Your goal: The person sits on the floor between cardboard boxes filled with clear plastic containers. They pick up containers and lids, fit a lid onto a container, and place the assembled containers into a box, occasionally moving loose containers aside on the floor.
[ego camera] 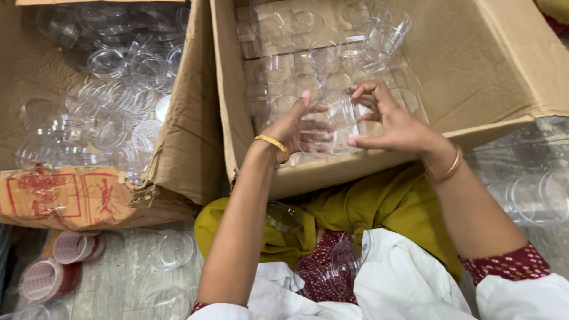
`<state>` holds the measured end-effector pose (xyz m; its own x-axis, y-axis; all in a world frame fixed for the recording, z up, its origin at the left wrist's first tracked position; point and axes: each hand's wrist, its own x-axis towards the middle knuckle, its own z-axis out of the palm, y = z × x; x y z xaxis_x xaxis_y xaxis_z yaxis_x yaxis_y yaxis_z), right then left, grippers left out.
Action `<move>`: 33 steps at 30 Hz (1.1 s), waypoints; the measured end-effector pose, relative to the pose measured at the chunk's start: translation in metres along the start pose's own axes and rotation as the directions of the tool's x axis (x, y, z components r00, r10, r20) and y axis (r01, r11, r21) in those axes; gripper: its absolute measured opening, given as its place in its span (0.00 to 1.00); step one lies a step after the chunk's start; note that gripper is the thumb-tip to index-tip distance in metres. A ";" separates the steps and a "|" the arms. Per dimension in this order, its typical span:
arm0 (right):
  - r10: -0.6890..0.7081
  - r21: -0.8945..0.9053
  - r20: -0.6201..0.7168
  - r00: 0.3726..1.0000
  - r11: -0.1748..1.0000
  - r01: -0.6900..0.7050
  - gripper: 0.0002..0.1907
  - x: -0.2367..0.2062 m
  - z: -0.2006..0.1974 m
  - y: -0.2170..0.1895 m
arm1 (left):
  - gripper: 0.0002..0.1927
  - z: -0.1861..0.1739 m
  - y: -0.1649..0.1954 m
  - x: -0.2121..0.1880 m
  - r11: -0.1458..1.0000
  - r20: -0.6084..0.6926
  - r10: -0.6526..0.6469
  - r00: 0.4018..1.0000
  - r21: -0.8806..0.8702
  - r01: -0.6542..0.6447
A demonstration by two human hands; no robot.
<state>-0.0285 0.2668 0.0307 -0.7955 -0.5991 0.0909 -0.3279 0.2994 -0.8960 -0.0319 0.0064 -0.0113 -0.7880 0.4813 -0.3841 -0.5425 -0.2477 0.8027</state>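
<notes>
At frame centre, the left hand (294, 127) and right hand (393, 121) both clasp a clear plastic container (335, 127) over the partly filled cardboard box (237, 112); more containers (323, 272) wait in the lap

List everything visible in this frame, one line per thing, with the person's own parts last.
Clear plastic container: one, transparent, held between both hands over the right box.
Right cardboard box: one, brown, upper right, clear containers in rows inside.
Left cardboard box: one, brown, upper left, loose clear containers and lids inside.
Tape rolls: two, red and white, floor at lower left.
Loose clear lids: several, transparent, on the floor and lap.
Bangles: one per wrist, gold.
Left hand: fingers on the container.
Right hand: fingers on the container.
</notes>
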 end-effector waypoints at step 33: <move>-0.130 -0.043 -0.007 0.991 0.991 0.130 0.55 -0.012 -0.013 -0.053 | 0.59 0.017 0.006 -0.030 0.625 0.314 0.485 0.816 0.528 -0.575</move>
<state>-0.0079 0.2678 0.0825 -0.7495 -0.6277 0.2101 -0.4503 0.2509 -0.8569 -0.0068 0.0046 0.0123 -0.8151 0.5362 0.2193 0.2672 0.0122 0.9636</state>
